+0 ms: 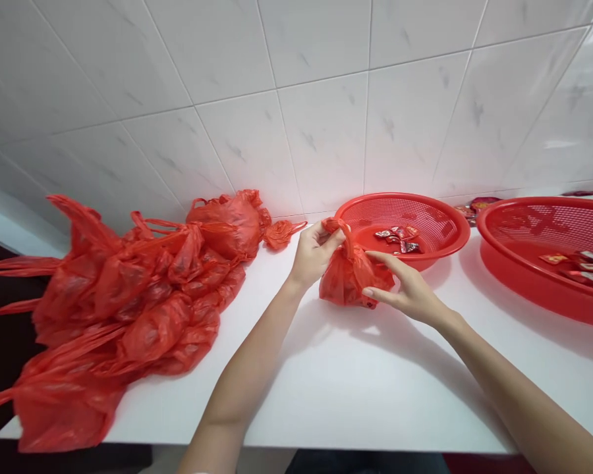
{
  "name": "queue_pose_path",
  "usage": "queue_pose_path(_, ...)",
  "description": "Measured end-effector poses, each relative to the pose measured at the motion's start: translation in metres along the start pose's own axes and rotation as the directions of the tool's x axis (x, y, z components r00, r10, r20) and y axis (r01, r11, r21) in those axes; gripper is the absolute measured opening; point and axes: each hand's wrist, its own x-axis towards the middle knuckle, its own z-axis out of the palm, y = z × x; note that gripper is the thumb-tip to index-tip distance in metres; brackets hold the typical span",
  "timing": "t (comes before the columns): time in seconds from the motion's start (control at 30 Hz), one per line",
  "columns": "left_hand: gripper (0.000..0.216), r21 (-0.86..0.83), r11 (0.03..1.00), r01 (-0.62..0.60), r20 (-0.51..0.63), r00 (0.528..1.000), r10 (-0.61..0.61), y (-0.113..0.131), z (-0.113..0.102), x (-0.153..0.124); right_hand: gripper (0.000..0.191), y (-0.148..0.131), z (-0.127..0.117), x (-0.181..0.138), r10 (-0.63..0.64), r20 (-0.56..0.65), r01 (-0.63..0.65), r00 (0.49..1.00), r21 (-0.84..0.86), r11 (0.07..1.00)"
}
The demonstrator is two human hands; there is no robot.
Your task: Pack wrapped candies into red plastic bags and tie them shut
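Observation:
A filled red plastic bag (pixel 348 280) is gathered at its neck in front of me, over the white table. My left hand (pixel 316 253) pinches the twisted top of this bag between thumb and fingers. Beside the bag's right side is my right hand (pixel 408 286), its thumb and fingers spread apart around the bulge, seemingly touching the plastic lightly. Dark shapes show faintly through the bag's lower edge; what they are I cannot make out.
Many filled red bags (pixel 153 309) are heaped at the left, some overhanging the table (pixel 326 395). A red basket (pixel 449 240) with wrapped pieces stands behind the bag; a larger red basket (pixel 534 289) stands right. A tiled wall (pixel 321 131) rises behind.

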Motion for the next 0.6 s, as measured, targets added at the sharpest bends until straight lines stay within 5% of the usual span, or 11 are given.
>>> queue_pose_path(0.17, 0.039, -0.081, 0.996, -0.038, -0.154, 0.988, 0.025, 0.008, -0.011, 0.004, 0.05, -0.001, -0.003, 0.001, 0.029, 0.216, -0.033, 0.976, 0.015, 0.999)
queue_pose_path(0.37, 0.037, -0.037, 0.987, -0.159, -0.412, 0.902, 0.13, 0.045, -0.05, 0.026, 0.041, -0.001, -0.008, 0.0, 0.122, 0.355, -0.141, 0.927, 0.031, 0.989)
queue_pose_path(0.5, 0.018, 0.322, 0.922, -0.216, -0.521, 0.773, 0.363, 0.11, -0.112, 0.064, 0.034, 0.004, -0.007, -0.002, 0.141, 0.398, -0.143, 0.907, -0.025, 0.989)
queue_pose_path(0.6, 0.014, 0.664, 0.746, -0.053, -0.569, 0.61, 0.55, 0.161, -0.182, 0.099, 0.032, 0.004, -0.006, -0.003, 0.124, 0.425, -0.115, 0.897, -0.046, 0.992)
